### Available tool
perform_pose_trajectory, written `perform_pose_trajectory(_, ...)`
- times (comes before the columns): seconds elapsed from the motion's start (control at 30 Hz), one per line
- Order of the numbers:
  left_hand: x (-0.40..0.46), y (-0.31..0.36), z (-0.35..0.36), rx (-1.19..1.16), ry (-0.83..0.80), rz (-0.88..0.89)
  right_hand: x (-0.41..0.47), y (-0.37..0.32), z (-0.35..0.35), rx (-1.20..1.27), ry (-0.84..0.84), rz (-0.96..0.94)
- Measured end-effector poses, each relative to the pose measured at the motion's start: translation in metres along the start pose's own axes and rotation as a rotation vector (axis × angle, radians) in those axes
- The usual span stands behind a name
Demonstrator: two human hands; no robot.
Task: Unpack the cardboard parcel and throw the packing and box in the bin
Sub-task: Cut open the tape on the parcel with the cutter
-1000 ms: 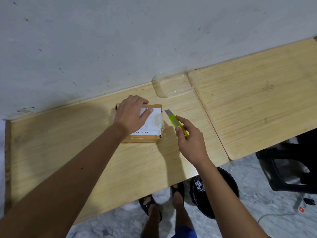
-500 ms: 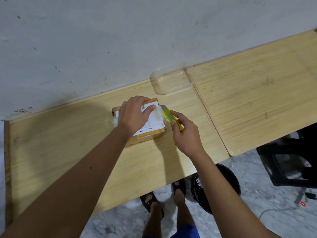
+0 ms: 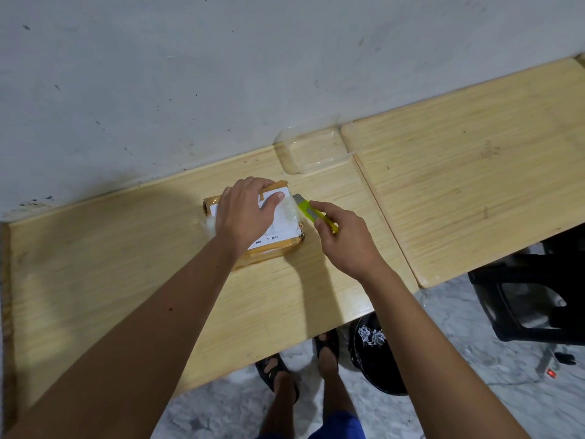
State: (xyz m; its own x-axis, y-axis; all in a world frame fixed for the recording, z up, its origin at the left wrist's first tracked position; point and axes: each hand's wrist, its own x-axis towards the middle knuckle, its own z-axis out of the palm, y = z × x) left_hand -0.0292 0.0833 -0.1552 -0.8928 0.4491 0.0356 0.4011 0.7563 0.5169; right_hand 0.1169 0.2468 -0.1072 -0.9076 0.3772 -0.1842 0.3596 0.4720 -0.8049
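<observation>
The left hand (image 3: 245, 213) lies palm down and spread flat on top of the cardboard parcel (image 3: 269, 236), fingers reaching toward 12 o'clock and the thumb stretched to 2 o'clock over the white label (image 3: 278, 228); it presses rather than grips. The right hand (image 3: 343, 239) is curled closed around a yellow-green utility knife (image 3: 311, 213), index finger laid along its back, the blade end aimed at 10 o'clock and touching the parcel's right edge, where clear tape (image 3: 292, 212) bunches. The parcel sits on the wooden surface (image 3: 126, 280), near the wall (image 3: 221, 74) at 12 o'clock, with a narrow strip of bare wood between them. Wide bare surface lies toward 9 o'clock and toward 6 o'clock up to the front edge. At 1 o'clock from the parcel a clear plastic tray (image 3: 311, 148) rests against the wall, just beside the seam where a second board (image 3: 474, 172) begins. Below the front edge, at 5 o'clock, a black bin (image 3: 376, 356) stands on the floor beside the person's sandalled feet (image 3: 327, 343); a black stool (image 3: 538, 299) is at 4 o'clock. Compared with half a second ago, the left hand's hold is unchanged and the knife has stayed at the parcel's right edge; a second ago the blade was still clear of the box.
</observation>
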Motion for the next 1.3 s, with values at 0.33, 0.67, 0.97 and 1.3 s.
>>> perform_pose_trajectory(0.33, -0.001, 0.001, -0.001, 0.004, -0.004, 0.009, -0.035, 0.004, -0.004, -0.101, -0.033, -0.039)
perform_pose_trajectory(0.67, 0.0, 0.0, -0.001, -0.001, 0.001, 0.005, -0.048, 0.01, -0.007, -0.054, 0.003, -0.034)
perform_pose_trajectory(0.97, 0.001, 0.0, -0.003, 0.011, -0.015, 0.01, -0.046, 0.003, -0.001, 0.571, 0.166, 0.243)
perform_pose_trajectory(1.3, -0.001, 0.001, -0.004, 0.017, -0.033, 0.011, -0.044, -0.014, -0.006, 1.034, -0.117, 0.164)
